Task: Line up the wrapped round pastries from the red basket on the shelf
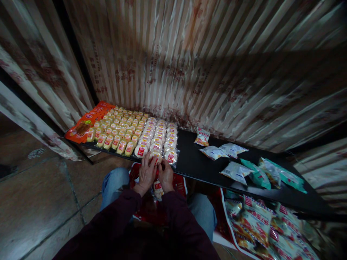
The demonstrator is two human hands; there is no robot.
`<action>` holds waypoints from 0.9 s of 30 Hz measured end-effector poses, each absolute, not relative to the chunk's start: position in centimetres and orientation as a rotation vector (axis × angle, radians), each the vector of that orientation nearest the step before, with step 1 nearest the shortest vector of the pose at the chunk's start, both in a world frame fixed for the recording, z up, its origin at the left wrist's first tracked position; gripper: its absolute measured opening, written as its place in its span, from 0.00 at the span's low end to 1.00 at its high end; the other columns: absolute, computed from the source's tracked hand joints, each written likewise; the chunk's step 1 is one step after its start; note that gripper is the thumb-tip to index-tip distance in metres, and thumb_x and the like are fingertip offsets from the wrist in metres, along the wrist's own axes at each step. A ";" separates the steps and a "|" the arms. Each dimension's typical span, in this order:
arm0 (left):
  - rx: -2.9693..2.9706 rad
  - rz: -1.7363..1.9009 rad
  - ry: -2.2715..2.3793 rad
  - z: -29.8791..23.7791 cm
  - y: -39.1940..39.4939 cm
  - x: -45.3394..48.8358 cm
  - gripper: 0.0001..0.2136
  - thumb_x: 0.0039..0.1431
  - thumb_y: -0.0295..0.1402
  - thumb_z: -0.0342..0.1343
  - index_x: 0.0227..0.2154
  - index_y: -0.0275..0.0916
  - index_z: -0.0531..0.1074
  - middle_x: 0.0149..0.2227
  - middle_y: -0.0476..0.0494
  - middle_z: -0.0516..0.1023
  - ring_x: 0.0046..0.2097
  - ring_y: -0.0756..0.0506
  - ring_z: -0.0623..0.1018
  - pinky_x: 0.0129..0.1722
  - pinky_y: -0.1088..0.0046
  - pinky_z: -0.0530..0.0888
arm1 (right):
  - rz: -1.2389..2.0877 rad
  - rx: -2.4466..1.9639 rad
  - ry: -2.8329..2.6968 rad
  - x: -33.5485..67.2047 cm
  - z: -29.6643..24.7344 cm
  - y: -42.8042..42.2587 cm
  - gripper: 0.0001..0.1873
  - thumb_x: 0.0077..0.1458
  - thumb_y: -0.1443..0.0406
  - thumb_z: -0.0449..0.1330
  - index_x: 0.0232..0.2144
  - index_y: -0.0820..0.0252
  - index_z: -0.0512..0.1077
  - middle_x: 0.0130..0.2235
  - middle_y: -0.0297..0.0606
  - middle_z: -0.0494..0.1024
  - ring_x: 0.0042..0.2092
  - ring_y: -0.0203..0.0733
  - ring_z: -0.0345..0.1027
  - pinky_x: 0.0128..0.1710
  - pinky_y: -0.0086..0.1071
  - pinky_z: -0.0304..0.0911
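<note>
My left hand (146, 172) and my right hand (165, 175) meet at the near edge of a low black shelf (206, 162). Both hold a small white snack packet with a red label (156, 156) at the front of a row of like packets (159, 139). The fingers of both hands curl round it. Left of that row lie several rows of yellow packets (119, 131), then orange packets (88, 121) at the far left. Another white packet (158, 188) shows between my wrists, above a red basket (177, 182) by my knees.
Loose white and green packets (252, 169) lie scattered on the right half of the shelf. Large red and white snack bags (260, 222) are piled on the floor at the right. A striped corrugated wall (217, 72) stands behind. Brown tiled floor (40, 195) spreads to the left.
</note>
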State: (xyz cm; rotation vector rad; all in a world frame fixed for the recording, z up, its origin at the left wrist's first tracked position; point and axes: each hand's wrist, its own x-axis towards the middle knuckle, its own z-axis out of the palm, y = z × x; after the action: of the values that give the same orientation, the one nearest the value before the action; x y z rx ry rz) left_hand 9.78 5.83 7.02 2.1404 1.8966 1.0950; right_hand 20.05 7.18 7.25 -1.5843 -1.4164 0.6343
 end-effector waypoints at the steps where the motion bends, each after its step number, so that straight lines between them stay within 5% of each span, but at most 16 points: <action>1: 2.178 1.074 1.882 6.9 5.8 9.7 0.20 0.59 0.26 0.50 0.55 0.43 0.65 0.61 0.38 0.60 0.63 0.37 0.59 0.55 0.56 0.70 | 0.618 -1.589 -1.426 20.1 7.1 7.2 0.17 0.54 0.61 0.51 0.42 0.62 0.73 0.41 0.45 0.80 0.40 0.44 0.73 0.43 0.37 0.66; 8: 2.229 1.030 1.889 6.2 6.1 9.7 0.20 0.59 0.26 0.50 0.54 0.40 0.66 0.61 0.36 0.60 0.63 0.37 0.58 0.57 0.56 0.68 | 0.286 -1.597 -1.601 20.7 6.8 6.4 0.18 0.57 0.64 0.50 0.47 0.63 0.71 0.47 0.48 0.75 0.49 0.45 0.66 0.50 0.41 0.62; 17: 2.240 1.030 1.911 6.4 6.5 10.3 0.19 0.58 0.27 0.53 0.53 0.39 0.66 0.60 0.34 0.62 0.62 0.37 0.61 0.57 0.55 0.69 | -0.130 -1.791 -1.681 23.3 6.0 7.9 0.23 0.62 0.61 0.46 0.58 0.57 0.63 0.66 0.47 0.51 0.67 0.54 0.36 0.58 0.54 0.49; 27: 2.193 1.036 1.964 6.9 7.3 11.4 0.19 0.57 0.25 0.52 0.53 0.37 0.66 0.58 0.33 0.64 0.62 0.37 0.62 0.57 0.55 0.68 | -0.041 -1.821 -1.720 23.6 4.1 9.0 0.24 0.63 0.60 0.43 0.58 0.62 0.63 0.66 0.48 0.53 0.67 0.50 0.38 0.61 0.50 0.49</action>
State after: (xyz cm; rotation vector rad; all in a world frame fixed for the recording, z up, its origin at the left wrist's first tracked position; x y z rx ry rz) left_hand 11.37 7.34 6.90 2.1931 1.9638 1.0357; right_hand 23.59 8.99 4.07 -1.8211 -1.7204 -0.0415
